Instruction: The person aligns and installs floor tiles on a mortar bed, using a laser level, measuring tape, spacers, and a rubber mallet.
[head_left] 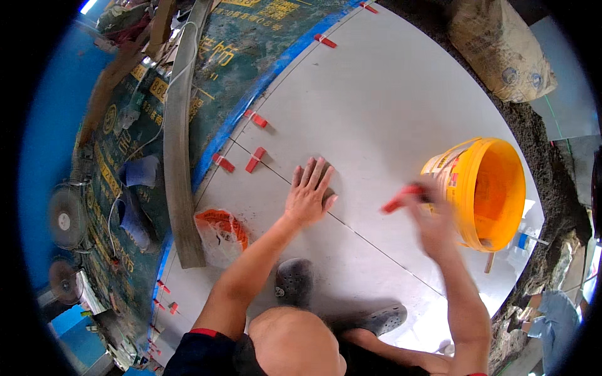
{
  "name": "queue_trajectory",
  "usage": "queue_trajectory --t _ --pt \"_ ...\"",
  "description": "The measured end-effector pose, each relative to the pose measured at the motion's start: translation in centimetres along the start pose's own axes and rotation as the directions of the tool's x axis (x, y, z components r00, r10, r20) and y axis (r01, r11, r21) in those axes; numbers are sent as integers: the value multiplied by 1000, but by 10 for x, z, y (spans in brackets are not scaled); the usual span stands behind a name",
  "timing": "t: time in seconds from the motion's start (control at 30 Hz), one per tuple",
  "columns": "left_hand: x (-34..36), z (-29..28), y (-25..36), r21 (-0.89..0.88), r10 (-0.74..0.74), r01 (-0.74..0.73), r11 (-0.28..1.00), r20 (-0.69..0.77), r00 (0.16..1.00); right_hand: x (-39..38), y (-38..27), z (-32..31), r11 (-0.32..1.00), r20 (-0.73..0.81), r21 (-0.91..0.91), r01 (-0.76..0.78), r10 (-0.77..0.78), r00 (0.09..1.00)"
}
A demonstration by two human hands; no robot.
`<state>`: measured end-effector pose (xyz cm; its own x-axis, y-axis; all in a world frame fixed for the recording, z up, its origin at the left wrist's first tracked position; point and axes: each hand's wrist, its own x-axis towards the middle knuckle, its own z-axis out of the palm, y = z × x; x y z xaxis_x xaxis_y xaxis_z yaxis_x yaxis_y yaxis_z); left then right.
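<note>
My left hand point(306, 197) presses on the pale floor tile point(376, 94), fingers stretched out, beside the thin joint between two tiles. On the right, my right hand point(433, 219) grips a red hand tool point(401, 199); motion smears both, so its exact kind does not show. That hand is just left of a yellow bucket point(501, 194), which lies tipped with its orange inside showing. Near my left hand, red tile-levelling wedges point(256, 160) straddle the joints, and a clear plastic bag with red print point(222, 238) rests on the tile.
A long grey straightedge bar point(179, 144) lies left over green sheeting point(141, 188) with blue tape point(241, 116) along its edge. Blue boots point(138, 219) and fans point(66, 219) stand further left. A sack point(501, 50) sits on dark mortar point(433, 22) at right.
</note>
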<state>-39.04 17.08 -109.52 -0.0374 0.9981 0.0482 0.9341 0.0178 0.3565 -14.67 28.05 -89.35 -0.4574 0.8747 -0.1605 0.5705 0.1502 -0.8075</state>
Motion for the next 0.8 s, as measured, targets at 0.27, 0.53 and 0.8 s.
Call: queue_trajectory --t 0.27,0.53,0.8 --pt "17 12 10 20 1 -1 1000 2 1000 -16 115 112 959 138 145 -245 226 964" --pt "23 11 16 -21 37 -36 999 41 998 -20 119 125 977 69 62 -202 198 978" --pt "32 6 17 -96 57 -57 994 2 998 -17 135 151 944 38 -213 -250 264 964"
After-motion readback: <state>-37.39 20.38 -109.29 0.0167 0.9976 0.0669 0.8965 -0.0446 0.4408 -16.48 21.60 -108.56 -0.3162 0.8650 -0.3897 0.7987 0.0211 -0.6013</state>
